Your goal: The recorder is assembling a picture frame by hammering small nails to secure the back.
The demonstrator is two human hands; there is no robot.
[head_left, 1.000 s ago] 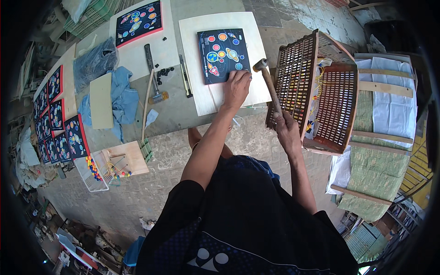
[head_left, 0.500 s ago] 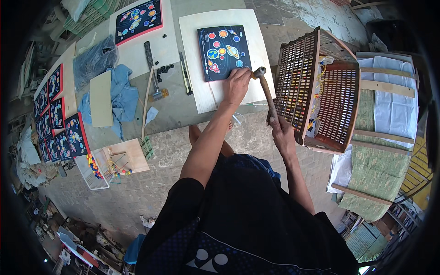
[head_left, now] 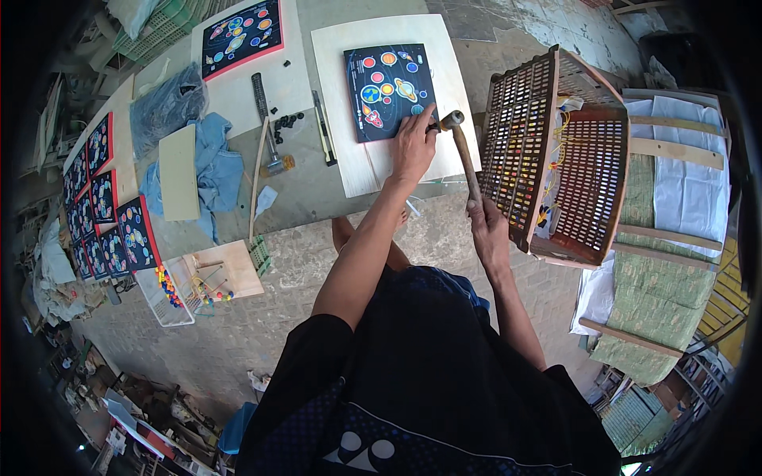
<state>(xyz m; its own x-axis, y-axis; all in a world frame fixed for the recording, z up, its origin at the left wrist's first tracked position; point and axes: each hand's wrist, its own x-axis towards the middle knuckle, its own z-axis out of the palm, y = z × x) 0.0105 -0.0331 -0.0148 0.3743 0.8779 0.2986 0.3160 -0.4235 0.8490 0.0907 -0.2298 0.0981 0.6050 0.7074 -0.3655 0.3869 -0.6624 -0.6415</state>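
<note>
Touching lettered board (head_left: 390, 86), left hand (head_left: 414, 149), hammer (head_left: 465, 159) in right hand (head_left: 490, 228)

Cluttered workshop, hammer (head_left: 465, 159), workbench (head_left: 305, 186), plastic crates (head_left: 597, 170), stacked boards (head_left: 99, 198)

A grey, flat-topped counter (head_left: 308, 190) stands over a grey, worn, brick-paved floor (head_left: 222, 337). Right of the counter, brown wooden battens (head_left: 671, 236) cross a green-patterned sheet (head_left: 651, 305); beyond the counter lies whitish, weathered brickwork (head_left: 548, 28).

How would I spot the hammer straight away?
Find the big brown crate at the right. Just left of it, the right hand holds the wooden-handled hammer. Unlike the black-handled tool lying on the table, this one is in hand.
</note>
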